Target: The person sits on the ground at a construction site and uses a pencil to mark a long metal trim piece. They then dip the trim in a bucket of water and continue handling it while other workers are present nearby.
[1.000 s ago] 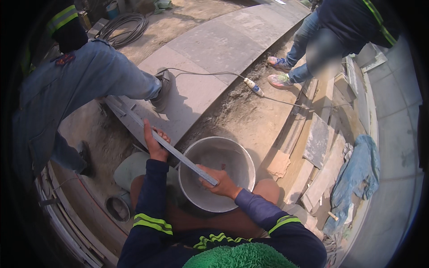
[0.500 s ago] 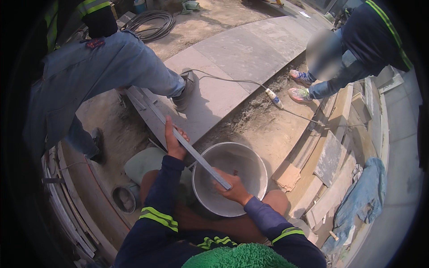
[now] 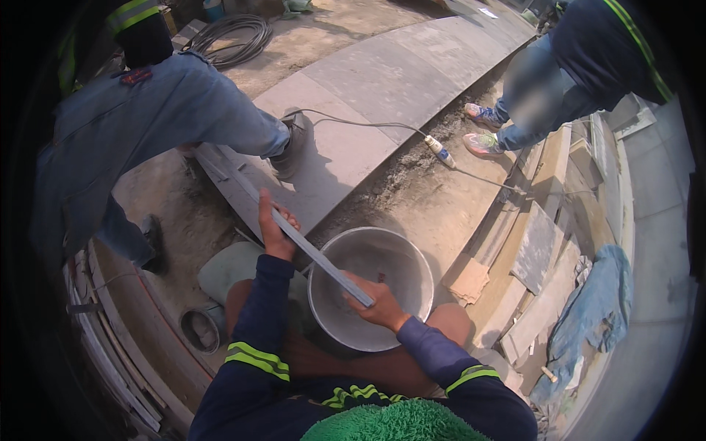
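Note:
A long grey metal bar (image 3: 318,257) slants from over the bowl up and to the left, toward the slab edge. My right hand (image 3: 379,301) is closed round its near end, above the bowl. Further along, my left hand (image 3: 276,228) supports the bar with its fingers curled about it and the thumb pointing up. Beneath my right hand, between my knees, stands a large round metal bowl (image 3: 421,275) with a dusty grey inside and a small reddish bit at its bottom. The bar's far end lies near a co-worker's shoe (image 3: 293,147) and is hard to make out.
Grey stone slabs (image 3: 353,84) run away ahead, crossed by a cable with a white-and-blue connector (image 3: 440,151). Another co-worker's shoes (image 3: 482,143) stand beyond the dirt strip. Boards and stone offcuts (image 3: 533,250) lie right, beside blue sheeting (image 3: 596,301). A small bucket (image 3: 201,331) sits left.
The whole scene has shifted slightly left and up in the view. Both hands keep their hold on the bar, and the co-workers stay in the same places.

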Motion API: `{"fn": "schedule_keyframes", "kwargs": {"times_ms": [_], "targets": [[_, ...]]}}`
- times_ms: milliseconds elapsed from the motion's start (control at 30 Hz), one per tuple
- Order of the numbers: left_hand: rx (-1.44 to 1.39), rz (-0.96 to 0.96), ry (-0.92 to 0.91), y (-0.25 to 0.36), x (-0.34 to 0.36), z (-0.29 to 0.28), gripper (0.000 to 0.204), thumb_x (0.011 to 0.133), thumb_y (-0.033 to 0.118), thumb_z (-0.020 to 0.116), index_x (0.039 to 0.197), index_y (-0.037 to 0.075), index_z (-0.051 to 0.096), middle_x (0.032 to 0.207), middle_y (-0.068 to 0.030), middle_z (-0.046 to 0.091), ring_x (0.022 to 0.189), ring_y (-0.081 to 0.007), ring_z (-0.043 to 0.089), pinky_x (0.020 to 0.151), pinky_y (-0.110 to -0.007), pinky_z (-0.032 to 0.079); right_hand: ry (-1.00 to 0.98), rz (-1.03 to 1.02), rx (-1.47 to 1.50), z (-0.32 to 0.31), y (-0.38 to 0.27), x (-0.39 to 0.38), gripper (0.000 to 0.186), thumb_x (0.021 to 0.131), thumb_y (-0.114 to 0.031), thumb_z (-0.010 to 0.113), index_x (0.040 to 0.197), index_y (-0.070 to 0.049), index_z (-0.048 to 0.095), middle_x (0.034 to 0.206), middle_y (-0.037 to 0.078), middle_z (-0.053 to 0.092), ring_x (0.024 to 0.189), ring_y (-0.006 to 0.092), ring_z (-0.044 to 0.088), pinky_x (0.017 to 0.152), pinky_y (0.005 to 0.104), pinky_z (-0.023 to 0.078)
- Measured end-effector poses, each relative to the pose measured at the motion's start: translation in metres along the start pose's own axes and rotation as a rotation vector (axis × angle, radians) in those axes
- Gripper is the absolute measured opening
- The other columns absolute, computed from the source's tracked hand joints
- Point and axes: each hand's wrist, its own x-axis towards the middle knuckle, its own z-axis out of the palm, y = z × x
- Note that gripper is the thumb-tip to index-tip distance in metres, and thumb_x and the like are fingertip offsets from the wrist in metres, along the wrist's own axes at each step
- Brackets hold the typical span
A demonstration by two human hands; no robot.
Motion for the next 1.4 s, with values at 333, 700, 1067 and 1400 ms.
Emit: {"fn": "schedule_keyframes", "kwargs": {"times_ms": [333,700,1067,1400], "targets": [[0.001,0.013,0.023,0.0007,-0.0025,0.0041,0.053,0.094,0.068,0.073,0.084,0.021,0.053,0.059,0.0022,0.046,0.047,-0.0139,0.050,0.043,-0.030,0.041,0.028,-0.040,0.016,0.0043,0.0057,0.0005,0.055,0.096,-0.016,0.075,0.148,-0.006,0.061,0.133,0.019,0.073,0.110,0.0377,0.075,0.093,0.0414,0.062],[0.018,0.020,0.037,0.0016,-0.0047,0.0067,0.054,0.094,0.069,0.072,0.084,0.021,0.052,0.058,0.0027,0.046,0.047,-0.0134,0.050,0.043,-0.029,0.040,-0.004,-0.002,0.024,0.0033,0.0049,0.0007,0.056,0.096,-0.016,0.074,0.149,-0.006,0.060,0.136,0.020,0.071,0.113,0.0380,0.074,0.094,0.0416,0.062],[0.018,0.017,-0.005,0.0014,-0.0015,0.0009,0.054,0.095,0.069,0.072,0.090,0.021,0.047,0.061,0.0023,0.045,0.047,-0.0138,0.051,0.044,-0.030,0.042,0.019,0.012,0.015,0.0031,-0.0016,0.0020,0.049,0.096,-0.015,0.076,0.142,-0.002,0.065,0.132,0.020,0.074,0.114,0.0338,0.075,0.096,0.0374,0.061],[0.017,0.015,0.003,0.0000,-0.0010,0.0028,0.053,0.095,0.068,0.072,0.089,0.022,0.047,0.060,0.0021,0.045,0.046,-0.0136,0.049,0.043,-0.030,0.042,0.005,-0.009,0.008,0.0034,0.0056,0.0004,0.054,0.096,-0.015,0.075,0.148,-0.005,0.062,0.135,0.020,0.072,0.113,0.0361,0.075,0.097,0.0391,0.061]]}}
